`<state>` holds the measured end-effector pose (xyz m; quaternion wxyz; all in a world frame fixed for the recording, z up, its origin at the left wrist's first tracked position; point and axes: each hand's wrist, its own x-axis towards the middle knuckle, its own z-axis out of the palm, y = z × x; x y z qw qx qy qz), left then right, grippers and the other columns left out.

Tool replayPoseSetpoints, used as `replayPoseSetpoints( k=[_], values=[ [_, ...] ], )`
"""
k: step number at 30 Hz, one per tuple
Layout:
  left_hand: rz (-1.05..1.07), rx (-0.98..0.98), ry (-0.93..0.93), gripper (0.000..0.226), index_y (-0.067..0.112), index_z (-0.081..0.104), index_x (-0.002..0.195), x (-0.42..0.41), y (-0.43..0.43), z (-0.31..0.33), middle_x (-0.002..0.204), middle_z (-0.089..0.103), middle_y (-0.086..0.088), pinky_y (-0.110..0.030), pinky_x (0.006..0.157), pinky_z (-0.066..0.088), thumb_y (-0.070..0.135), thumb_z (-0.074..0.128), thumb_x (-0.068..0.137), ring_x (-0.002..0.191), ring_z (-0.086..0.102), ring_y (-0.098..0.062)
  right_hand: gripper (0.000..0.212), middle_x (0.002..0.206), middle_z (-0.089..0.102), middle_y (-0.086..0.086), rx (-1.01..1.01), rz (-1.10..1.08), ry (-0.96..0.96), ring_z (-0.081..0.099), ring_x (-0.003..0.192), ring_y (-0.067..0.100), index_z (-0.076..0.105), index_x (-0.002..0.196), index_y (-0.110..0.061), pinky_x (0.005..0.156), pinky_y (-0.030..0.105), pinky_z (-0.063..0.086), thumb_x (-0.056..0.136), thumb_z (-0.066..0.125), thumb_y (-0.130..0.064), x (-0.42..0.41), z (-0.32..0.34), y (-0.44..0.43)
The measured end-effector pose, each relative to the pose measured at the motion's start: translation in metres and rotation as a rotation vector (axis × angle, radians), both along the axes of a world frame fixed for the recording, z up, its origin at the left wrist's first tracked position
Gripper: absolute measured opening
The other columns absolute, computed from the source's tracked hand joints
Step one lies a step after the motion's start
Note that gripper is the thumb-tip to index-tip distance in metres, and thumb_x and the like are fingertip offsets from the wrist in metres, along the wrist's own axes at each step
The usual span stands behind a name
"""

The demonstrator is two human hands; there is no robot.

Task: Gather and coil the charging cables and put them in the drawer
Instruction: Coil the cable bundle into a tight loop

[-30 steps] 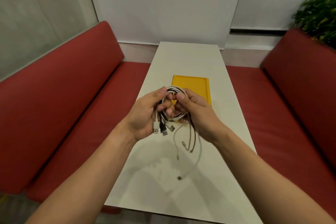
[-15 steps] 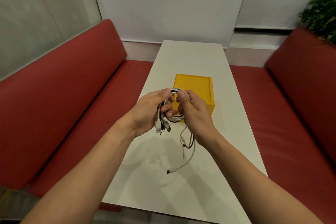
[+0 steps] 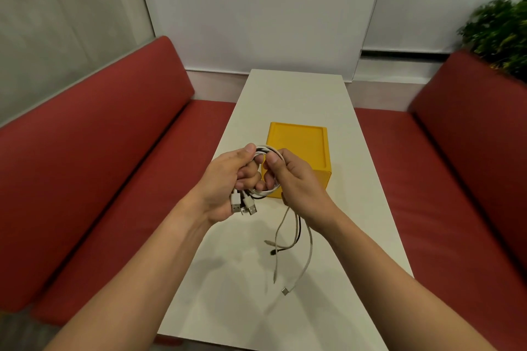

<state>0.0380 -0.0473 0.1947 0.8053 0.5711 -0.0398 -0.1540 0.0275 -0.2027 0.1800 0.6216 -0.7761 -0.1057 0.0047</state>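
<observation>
A bundle of white and black charging cables (image 3: 263,151) is looped between both hands above the white table (image 3: 296,94). My left hand (image 3: 228,179) grips the loop, with several USB plugs (image 3: 242,204) hanging below its palm. My right hand (image 3: 293,179) pinches the loop's other side, thumb on top. Loose cable tails (image 3: 296,239) dangle under the right wrist, and one white plug end (image 3: 285,291) hangs lowest. Just behind the hands stands a yellow drawer box (image 3: 299,145), its front hidden by them.
Red bench seats (image 3: 94,151) run along both sides of the narrow table, the right one (image 3: 456,165) too. A green plant (image 3: 502,31) sits at the far right. White wall panels close the far end.
The loose tails have swung and hang longer and further right below my right wrist. Both hands stay on the coil, a little lower in front of the yellow box.
</observation>
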Motion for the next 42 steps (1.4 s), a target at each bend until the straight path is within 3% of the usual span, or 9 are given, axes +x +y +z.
replayPoseSetpoints(
  k=[3,7,15,18,22,26,29,37,42],
  values=[
    [-0.095,-0.001,0.032,0.041,0.009,0.057,0.084,-0.001,0.000,0.000,0.053,0.023,0.004,-0.028,0.062,0.050,0.034,0.039,0.111,0.050,0.026,-0.015,0.027,0.068,0.064,-0.005,-0.205,-0.113,-0.175,0.066,0.065,0.009,0.053,0.095,-0.021,0.059,0.029,0.047,0.110,0.039,-0.039,-0.001,-0.009,0.002],
    [-0.072,0.124,0.012,0.045,0.010,0.056,0.083,-0.001,-0.005,-0.002,0.053,0.024,0.005,-0.033,0.064,0.045,0.041,0.040,0.111,0.047,0.023,-0.014,0.032,0.072,0.065,-0.001,-0.136,-0.088,-0.147,0.069,0.073,0.025,0.055,0.094,-0.020,0.070,0.052,0.054,0.110,0.039,-0.043,-0.002,-0.019,-0.001],
    [0.142,0.085,-0.012,0.037,0.012,0.051,0.078,0.006,0.005,0.010,0.051,0.020,0.007,-0.025,0.046,0.037,0.032,0.049,0.109,0.040,0.020,-0.009,0.033,0.069,0.046,-0.010,-0.088,0.036,-0.087,0.041,0.063,0.011,0.066,0.121,-0.027,0.057,0.032,0.035,0.107,0.042,-0.046,-0.010,-0.023,-0.025],
    [0.146,0.076,-0.022,0.037,0.013,0.051,0.078,0.008,0.014,0.015,0.052,0.019,0.008,-0.023,0.044,0.032,0.033,0.050,0.109,0.042,0.017,-0.009,0.031,0.068,0.044,-0.013,-0.100,0.018,-0.055,0.039,0.061,0.010,0.067,0.125,-0.036,0.058,0.034,0.035,0.108,0.042,-0.043,-0.021,-0.032,-0.042],
    [0.122,0.056,-0.040,0.037,0.013,0.051,0.077,0.003,0.012,0.016,0.051,0.020,0.009,-0.022,0.044,0.032,0.033,0.050,0.109,0.042,0.017,-0.008,0.028,0.080,0.061,-0.021,-0.249,-0.051,-0.135,0.053,0.068,0.004,0.057,0.131,-0.044,0.062,0.015,0.040,0.109,0.039,-0.038,-0.027,-0.035,-0.046],
    [0.124,0.038,-0.066,0.038,0.013,0.051,0.076,0.003,0.010,0.017,0.050,0.021,0.009,-0.022,0.043,0.032,0.033,0.050,0.109,0.041,0.018,-0.008,0.030,0.070,0.053,-0.006,-0.328,-0.161,-0.228,0.048,0.062,0.012,0.058,0.129,-0.031,0.058,0.031,0.038,0.110,0.036,-0.038,-0.032,-0.057,-0.034],
    [0.149,0.013,-0.067,0.037,0.013,0.052,0.078,0.003,0.009,0.017,0.049,0.021,0.010,-0.022,0.044,0.034,0.033,0.049,0.109,0.041,0.018,-0.007,0.030,0.072,0.052,-0.016,-0.316,-0.176,-0.281,0.050,0.066,0.009,0.061,0.129,-0.024,0.058,0.020,0.036,0.110,0.039,-0.030,-0.039,-0.061,-0.023],
    [0.256,-0.062,0.107,0.036,0.005,0.064,0.092,0.004,0.012,0.006,0.050,0.027,0.008,-0.025,0.053,0.051,0.034,0.050,0.109,0.041,0.031,-0.008,0.027,0.077,0.053,-0.016,-0.572,-0.160,-0.141,0.051,0.070,0.009,0.055,0.128,-0.035,0.058,0.032,0.038,0.111,0.034,-0.037,-0.030,-0.052,-0.015],
    [0.200,-0.099,0.201,0.035,0.006,0.063,0.091,0.003,0.019,0.003,0.047,0.024,0.007,-0.022,0.047,0.047,0.034,0.052,0.108,0.040,0.027,-0.008,0.025,0.085,0.061,-0.002,-0.761,-0.257,-0.112,0.056,0.073,0.028,0.048,0.114,-0.030,0.064,0.047,0.051,0.112,0.025,-0.039,-0.025,-0.046,-0.021]
  ],
)
